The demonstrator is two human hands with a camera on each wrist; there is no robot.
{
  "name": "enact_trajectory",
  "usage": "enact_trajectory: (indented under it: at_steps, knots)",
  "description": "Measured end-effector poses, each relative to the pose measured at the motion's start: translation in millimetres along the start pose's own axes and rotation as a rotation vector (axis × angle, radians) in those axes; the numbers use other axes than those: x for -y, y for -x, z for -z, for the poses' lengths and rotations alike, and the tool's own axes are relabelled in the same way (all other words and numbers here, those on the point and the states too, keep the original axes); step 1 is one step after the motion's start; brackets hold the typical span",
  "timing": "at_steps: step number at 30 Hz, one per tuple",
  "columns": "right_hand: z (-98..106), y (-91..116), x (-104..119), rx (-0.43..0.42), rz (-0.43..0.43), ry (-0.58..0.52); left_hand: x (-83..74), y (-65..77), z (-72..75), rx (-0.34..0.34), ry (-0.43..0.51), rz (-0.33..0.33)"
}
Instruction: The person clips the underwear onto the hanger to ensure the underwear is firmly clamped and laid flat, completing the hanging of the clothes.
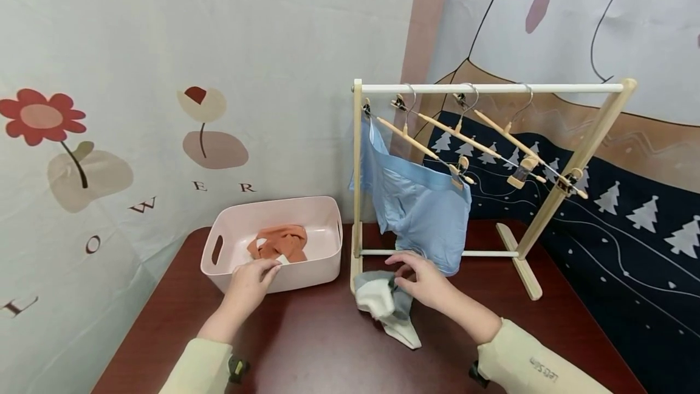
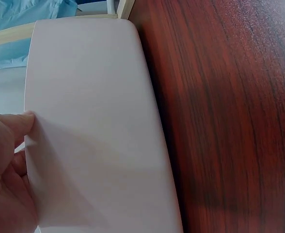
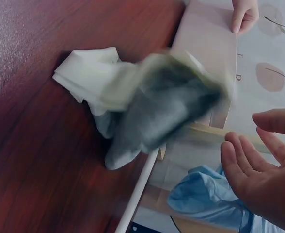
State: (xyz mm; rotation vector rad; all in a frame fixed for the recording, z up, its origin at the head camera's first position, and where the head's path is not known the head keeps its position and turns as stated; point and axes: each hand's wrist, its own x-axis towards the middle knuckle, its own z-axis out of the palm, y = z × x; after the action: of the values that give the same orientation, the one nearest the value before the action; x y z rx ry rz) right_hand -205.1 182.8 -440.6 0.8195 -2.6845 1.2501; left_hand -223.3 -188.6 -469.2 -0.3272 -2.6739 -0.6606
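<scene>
My left hand [image 1: 253,281] is at the front rim of a pink basket [image 1: 312,272], and its thumb and curled fingers grip the rim in the left wrist view. Inside the basket lies a crumpled orange cloth [image 1: 287,239] with white parts. Beside a grey-and-white garment [image 1: 377,297], my right hand [image 1: 423,281] has its fingers loosely bent. In the right wrist view a gap parts this hand from the garment [image 3: 157,107], which is blurred by motion and partly above the table. The garment's kind cannot be told.
Behind my right hand stands a wooden rack [image 1: 492,88]. Light-blue shorts [image 1: 421,199] hang there from a clip hanger [image 1: 407,135]; two more hangers [image 1: 459,135] hang to the right. The rack's lower bar [image 1: 487,253] and foot [image 1: 522,263] are near the dark red table [image 1: 317,339].
</scene>
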Motion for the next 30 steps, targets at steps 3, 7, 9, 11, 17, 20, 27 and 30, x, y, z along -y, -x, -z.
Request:
enact_trajectory:
  at_steps: [3,7,9,11,17,20,27,30]
  knots:
    - [3,2,-3,0.032,0.005,-0.003,-2.6,-0.1,-0.6,-0.023,-0.009,-0.002]
    - [6,6,-8,0.083,-0.003,0.020,-12.1,-0.5,-0.4,-0.137,-0.010,-0.034]
    - [6,9,-10,0.114,-0.003,0.053,-21.2,-1.0,-1.2,-0.214,0.012,-0.073]
    - [4,11,-13,0.148,-0.001,0.096,-34.1,-0.1,-3.4,-0.254,0.044,-0.131]
    - [-13,13,-13,0.220,0.005,0.253,-80.3,20.6,-27.6,0.090,0.078,-0.157]
    - [-23,10,-10,0.228,-0.015,0.359,-96.7,34.3,-48.0,0.298,0.041,-0.112]
    - [-42,1,-14,0.252,-0.085,0.510,-119.0,49.8,-85.1,0.370,-0.027,-0.118]
    - [-46,0,-17,0.268,-0.124,0.508,-121.0,47.5,-90.3,0.333,-0.011,-0.147]
